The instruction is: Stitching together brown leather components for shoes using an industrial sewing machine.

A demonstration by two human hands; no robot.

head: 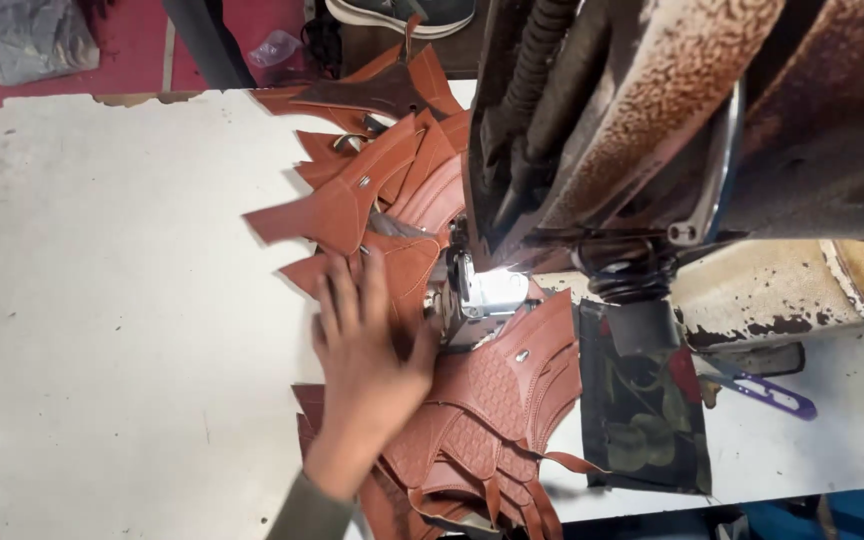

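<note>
One white worktable (102,300) carried one worn, rusty sewing machine (652,110). Two heaps of brown leather pieces (492,420) lay by its needle, too overlapped to count singly. One dark patterned cloth (642,410) sat beside them. One hand, the left hand (367,350), pressed flat with fingers spread on a leather piece, gripping nothing. One purple thread snip (777,397) lay near.

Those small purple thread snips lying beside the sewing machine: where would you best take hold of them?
Probably by the purple handle loop of the snips, coming from the right: that end lies bare on the white table, while the tip end points under the machine.
</note>
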